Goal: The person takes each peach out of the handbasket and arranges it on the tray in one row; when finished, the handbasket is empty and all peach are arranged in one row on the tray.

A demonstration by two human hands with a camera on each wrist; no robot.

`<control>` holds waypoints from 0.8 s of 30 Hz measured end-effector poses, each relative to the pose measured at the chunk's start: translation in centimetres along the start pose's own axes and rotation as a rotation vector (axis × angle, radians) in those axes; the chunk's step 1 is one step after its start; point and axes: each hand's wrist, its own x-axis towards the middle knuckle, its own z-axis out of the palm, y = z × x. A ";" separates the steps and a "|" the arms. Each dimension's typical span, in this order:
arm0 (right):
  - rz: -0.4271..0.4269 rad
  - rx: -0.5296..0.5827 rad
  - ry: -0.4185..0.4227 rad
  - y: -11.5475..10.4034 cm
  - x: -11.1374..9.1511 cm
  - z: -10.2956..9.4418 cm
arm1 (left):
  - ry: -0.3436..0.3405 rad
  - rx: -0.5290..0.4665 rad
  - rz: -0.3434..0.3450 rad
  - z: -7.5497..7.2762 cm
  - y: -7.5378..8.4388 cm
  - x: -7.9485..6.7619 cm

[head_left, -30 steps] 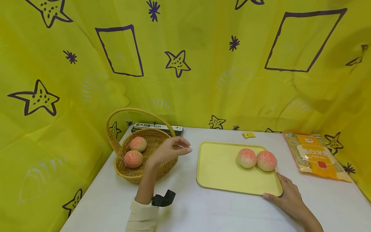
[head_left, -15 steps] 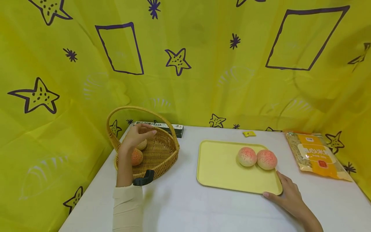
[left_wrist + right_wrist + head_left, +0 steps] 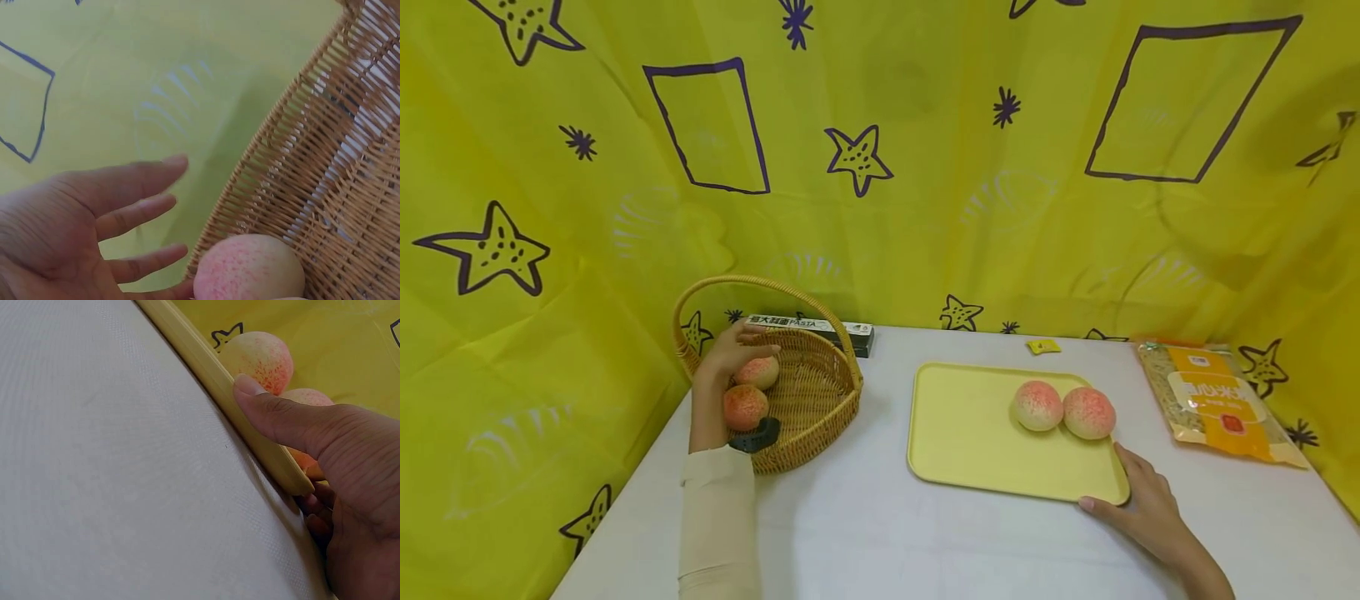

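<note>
In the head view my left hand (image 3: 726,354) is over the left side of a wicker basket (image 3: 820,429). Its fingers are spread and nothing is between them, as the left wrist view shows. Two pink-and-cream peaches lie in the basket: the back peach (image 3: 760,372) is close beside that hand, and the front peach (image 3: 746,408) is by the wrist. My right hand (image 3: 1150,504) grips the near right corner of a yellow tray (image 3: 977,450), thumb along its front edge. On the tray, a left peach (image 3: 1038,406) and a right peach (image 3: 1090,413) sit side by side.
Behind the basket lies a pasta box (image 3: 850,333). A small yellow packet (image 3: 1043,346) is at the back of the white table (image 3: 880,533), and an orange grain bag (image 3: 1221,404) lies at the right. The basket's tall handle (image 3: 760,282) arches upward. A yellow patterned curtain surrounds the table.
My left hand has moved left from the basket's right side, across it, to its left side, uncovering the back peach again. My right hand keeps its hold on the tray.
</note>
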 end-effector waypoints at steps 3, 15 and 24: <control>0.000 0.001 0.002 0.1 0.0 0.1 | -0.024 -0.006 -0.024 -0.2 -0.3 0.4; -0.002 -0.006 0.013 0.0 0.1 -0.2 | -0.189 0.138 -0.003 -2.1 -1.9 1.4; 0.018 0.011 -0.007 -0.1 0.0 -0.2 | -0.245 0.166 -0.014 -2.4 -2.8 2.1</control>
